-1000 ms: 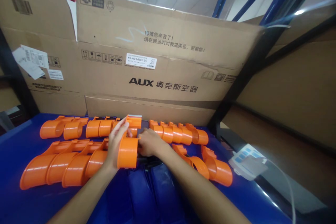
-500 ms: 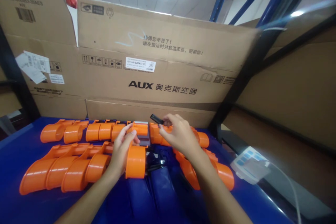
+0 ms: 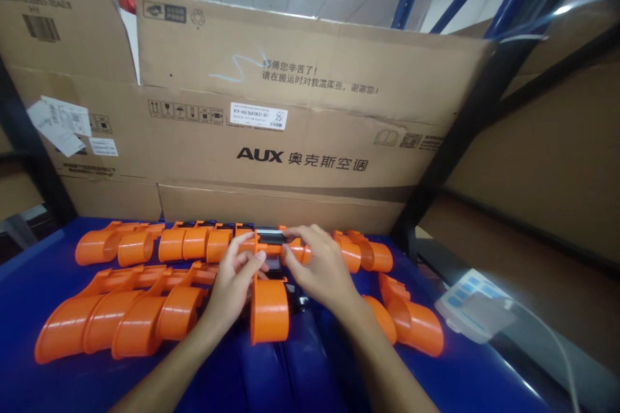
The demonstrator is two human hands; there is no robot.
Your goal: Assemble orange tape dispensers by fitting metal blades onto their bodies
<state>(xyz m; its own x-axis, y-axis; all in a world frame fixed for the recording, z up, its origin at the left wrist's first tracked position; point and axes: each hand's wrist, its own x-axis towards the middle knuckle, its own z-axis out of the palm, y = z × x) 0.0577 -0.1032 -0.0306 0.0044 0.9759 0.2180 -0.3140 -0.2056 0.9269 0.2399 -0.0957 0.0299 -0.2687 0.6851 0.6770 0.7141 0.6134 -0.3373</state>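
My left hand (image 3: 236, 277) is closed on an orange holder (image 3: 270, 311) with a wide curved band at its lower end, held upright near the middle of the blue surface. My right hand (image 3: 317, 264) pinches a small black piece (image 3: 272, 238) at the top of this holder, its thumb and fingers at the piece's right end. The black piece lies sideways against the holder's upper part. Just below the hands, a dark object with a shiny metal part is partly hidden.
Several orange holders stand in a back row (image 3: 130, 246) and a front row (image 3: 140, 322) on the blue surface (image 3: 29, 277). More lie at the right (image 3: 421, 329). Cardboard (image 3: 194, 161) rises behind. A white device (image 3: 475, 303) with a cable is at the right.
My right hand has moved the black piece left and down onto the top of the orange holder. My left hand and the holder have shifted slightly right.
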